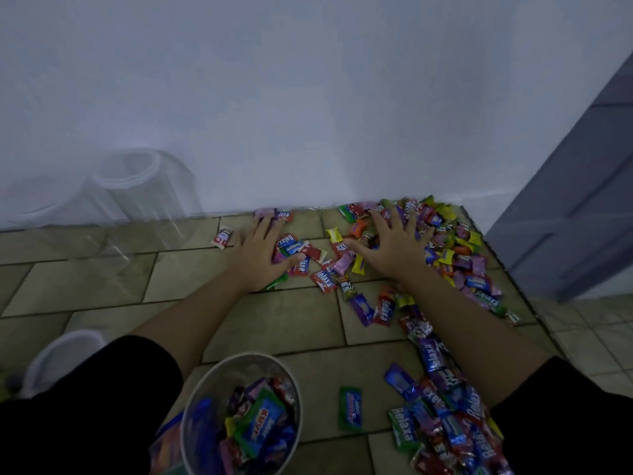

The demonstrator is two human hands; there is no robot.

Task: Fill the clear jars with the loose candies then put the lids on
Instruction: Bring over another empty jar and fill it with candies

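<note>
L+R hands on candies, 2 jars

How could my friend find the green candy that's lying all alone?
Find the open jar holding candies at the bottom of the view. Just right of it, on bare tile, lies the green candy. Unlike the heap further right, it touches no other wrapper.

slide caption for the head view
Left hand and right hand spread on loose candies, part-filled jar in front, empty jar by wall.
</note>
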